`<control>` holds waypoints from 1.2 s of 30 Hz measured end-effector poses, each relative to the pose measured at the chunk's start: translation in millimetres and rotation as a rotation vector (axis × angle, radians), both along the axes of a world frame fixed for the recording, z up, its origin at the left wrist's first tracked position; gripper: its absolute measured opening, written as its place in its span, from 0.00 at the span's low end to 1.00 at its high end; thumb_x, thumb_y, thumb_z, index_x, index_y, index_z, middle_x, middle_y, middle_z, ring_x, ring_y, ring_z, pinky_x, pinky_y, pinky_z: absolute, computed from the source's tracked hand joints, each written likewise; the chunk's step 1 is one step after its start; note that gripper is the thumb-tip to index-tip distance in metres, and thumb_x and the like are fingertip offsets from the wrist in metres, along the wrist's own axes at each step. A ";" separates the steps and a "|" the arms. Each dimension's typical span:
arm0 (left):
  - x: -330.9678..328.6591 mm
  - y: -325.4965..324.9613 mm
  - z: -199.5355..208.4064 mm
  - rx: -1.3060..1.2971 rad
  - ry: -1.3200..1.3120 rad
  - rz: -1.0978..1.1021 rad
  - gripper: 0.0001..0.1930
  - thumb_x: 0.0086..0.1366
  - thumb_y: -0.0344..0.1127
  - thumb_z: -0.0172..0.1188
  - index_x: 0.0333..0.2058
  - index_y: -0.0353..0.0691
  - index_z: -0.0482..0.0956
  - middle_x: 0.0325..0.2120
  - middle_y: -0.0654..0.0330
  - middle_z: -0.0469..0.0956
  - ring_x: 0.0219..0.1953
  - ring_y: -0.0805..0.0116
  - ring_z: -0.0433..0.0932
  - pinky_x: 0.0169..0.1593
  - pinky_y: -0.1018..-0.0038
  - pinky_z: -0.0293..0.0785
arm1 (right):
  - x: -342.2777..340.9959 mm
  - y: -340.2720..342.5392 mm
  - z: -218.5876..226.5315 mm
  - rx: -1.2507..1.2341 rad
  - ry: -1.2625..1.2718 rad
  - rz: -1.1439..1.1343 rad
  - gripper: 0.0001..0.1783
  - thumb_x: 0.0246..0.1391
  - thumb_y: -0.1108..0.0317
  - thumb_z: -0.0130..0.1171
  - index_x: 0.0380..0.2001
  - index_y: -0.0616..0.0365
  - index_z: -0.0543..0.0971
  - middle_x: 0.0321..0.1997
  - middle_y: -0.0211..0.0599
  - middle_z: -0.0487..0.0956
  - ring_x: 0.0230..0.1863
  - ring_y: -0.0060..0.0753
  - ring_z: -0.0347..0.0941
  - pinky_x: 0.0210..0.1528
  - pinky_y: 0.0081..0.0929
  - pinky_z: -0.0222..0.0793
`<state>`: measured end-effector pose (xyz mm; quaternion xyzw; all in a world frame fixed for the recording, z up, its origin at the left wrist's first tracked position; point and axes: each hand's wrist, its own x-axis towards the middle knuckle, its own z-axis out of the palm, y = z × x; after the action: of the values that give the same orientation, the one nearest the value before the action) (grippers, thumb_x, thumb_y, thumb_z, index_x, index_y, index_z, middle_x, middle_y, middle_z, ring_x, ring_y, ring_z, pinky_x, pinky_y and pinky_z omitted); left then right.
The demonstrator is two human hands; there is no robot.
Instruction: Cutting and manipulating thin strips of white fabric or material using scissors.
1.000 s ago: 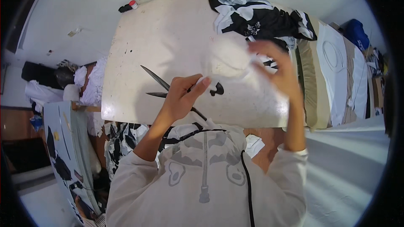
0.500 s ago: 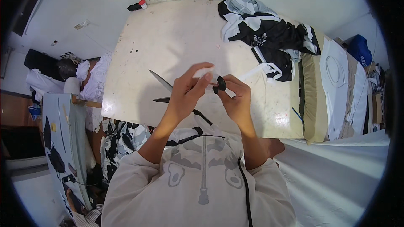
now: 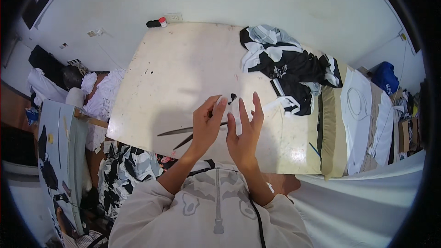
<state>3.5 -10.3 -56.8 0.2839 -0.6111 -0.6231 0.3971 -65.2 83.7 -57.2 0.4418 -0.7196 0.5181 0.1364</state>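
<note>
Right now, the left hand (image 3: 206, 123) is pinching a small black-and-white piece (image 3: 233, 96) above a pale table (image 3: 193, 64), its thumb and fingertips pressing together while the black part is showing just beyond them (how the white part is joining it is hard to make out). Just to the right of the piece, the right hand (image 3: 245, 143) is hovering palm inward, holding its fingers spread and its thumb apart from them. Below the left hand, 1 pair of dark scissors (image 3: 177, 132) is lying on the tabletop, its 2 blades pointing left and standing apart. Farther back on the right, a heap of black, white and grey garments (image 3: 294, 66) is resting, and 1 red-capped container (image 3: 163, 21) is standing by the far edge.
</note>
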 end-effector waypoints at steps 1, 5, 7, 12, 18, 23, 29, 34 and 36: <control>-0.1 1.7 0.8 -0.008 0.008 0.004 0.11 0.73 0.36 0.57 0.43 0.33 0.80 0.20 0.75 0.66 0.23 0.87 0.56 0.24 0.83 0.51 | -1.3 -1.6 -5.4 -0.005 -0.045 0.023 0.27 0.53 0.77 0.64 0.58 0.56 0.76 0.68 0.54 0.66 0.65 0.54 0.64 0.57 0.44 0.67; -1.9 4.2 2.5 -0.001 0.047 -0.007 0.11 0.73 0.36 0.57 0.42 0.32 0.80 0.21 0.74 0.66 0.23 0.87 0.57 0.24 0.83 0.52 | 0.3 -4.4 -5.1 -0.112 -0.167 0.073 0.23 0.54 0.78 0.63 0.55 0.58 0.78 0.67 0.50 0.67 0.63 0.51 0.67 0.57 0.42 0.67; -1.2 6.8 2.5 -0.001 0.068 -0.012 0.12 0.72 0.36 0.57 0.42 0.32 0.80 0.21 0.74 0.66 0.23 0.87 0.57 0.24 0.83 0.53 | 0.6 -4.4 -2.5 -0.165 -0.184 0.086 0.22 0.53 0.78 0.64 0.53 0.59 0.79 0.67 0.49 0.68 0.63 0.50 0.67 0.57 0.42 0.67; -3.3 11.2 4.2 0.002 0.050 -0.012 0.11 0.72 0.36 0.58 0.42 0.32 0.80 0.19 0.70 0.70 0.22 0.85 0.61 0.24 0.82 0.57 | -3.5 -11.6 -2.6 -0.074 -0.069 0.046 0.17 0.50 0.77 0.67 0.46 0.59 0.82 0.65 0.46 0.71 0.60 0.48 0.69 0.56 0.40 0.68; -0.1 14.7 10.2 -0.173 -0.040 0.015 0.09 0.70 0.34 0.60 0.41 0.32 0.80 0.17 0.66 0.70 0.22 0.84 0.62 0.23 0.81 0.58 | -5.8 -17.5 -10.7 -0.264 -0.446 0.163 0.13 0.53 0.83 0.63 0.42 0.63 0.84 0.61 0.44 0.76 0.54 0.38 0.76 0.50 0.29 0.73; -3.7 11.1 -5.4 -0.063 0.053 0.026 0.10 0.71 0.35 0.59 0.41 0.32 0.80 0.19 0.69 0.70 0.22 0.84 0.62 0.24 0.81 0.58 | -10.3 -20.3 -14.7 -0.295 -0.390 0.205 0.11 0.53 0.85 0.62 0.39 0.63 0.83 0.61 0.42 0.76 0.52 0.35 0.76 0.49 0.27 0.73; -0.7 7.3 -6.8 -0.002 0.114 -0.009 0.11 0.73 0.34 0.56 0.45 0.32 0.80 0.24 0.71 0.73 0.26 0.85 0.65 0.27 0.83 0.60 | -21.5 -21.0 -10.3 -0.169 -0.506 0.393 0.02 0.58 0.79 0.60 0.33 0.63 0.81 0.67 0.42 0.69 0.52 0.31 0.75 0.48 0.27 0.72; 5.7 1.9 11.6 0.158 0.167 -0.085 0.12 0.73 0.35 0.55 0.46 0.31 0.81 0.23 0.70 0.72 0.26 0.84 0.66 0.28 0.83 0.60 | -26.5 -8.8 -7.3 -0.186 -0.720 0.733 0.09 0.64 0.70 0.55 0.30 0.63 0.79 0.74 0.47 0.59 0.53 0.30 0.74 0.53 0.28 0.70; 10.0 -7.3 13.9 0.191 0.093 -0.054 0.13 0.74 0.36 0.55 0.46 0.32 0.81 0.23 0.70 0.72 0.25 0.83 0.65 0.29 0.83 0.59 | -32.2 3.7 -10.1 -0.162 -0.659 0.731 0.10 0.64 0.71 0.54 0.28 0.62 0.78 0.74 0.49 0.58 0.53 0.32 0.74 0.56 0.32 0.69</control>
<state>13.5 -17.6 -42.9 0.2747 -0.5371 -0.7016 0.3793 -97.4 87.4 -67.2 0.4658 -0.4798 0.6985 -0.2550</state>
